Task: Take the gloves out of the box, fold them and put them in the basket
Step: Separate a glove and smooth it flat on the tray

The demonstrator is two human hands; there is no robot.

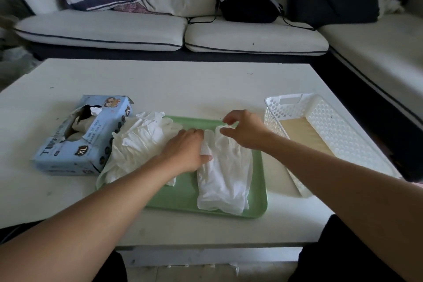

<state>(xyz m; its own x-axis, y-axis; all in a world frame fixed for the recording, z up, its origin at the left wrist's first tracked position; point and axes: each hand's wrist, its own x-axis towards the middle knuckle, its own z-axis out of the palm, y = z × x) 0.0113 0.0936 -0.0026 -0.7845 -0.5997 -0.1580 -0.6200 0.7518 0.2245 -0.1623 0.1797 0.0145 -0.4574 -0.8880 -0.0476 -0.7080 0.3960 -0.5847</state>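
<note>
My left hand [186,150] presses flat on a white glove [223,171] lying on the green tray [183,197] while my right hand [243,130] pinches its far end (the box [80,137] sits left, the basket [329,130] right, more gloves [139,142] heaped between box and tray).

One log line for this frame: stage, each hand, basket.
stage: folding on green tray | left hand: presses flat glove | right hand: pinches its far end | basket: no gloves | loose glove pile beside box

White table [183,80]: box [82,137], tray [183,194], basket [338,130]
</note>
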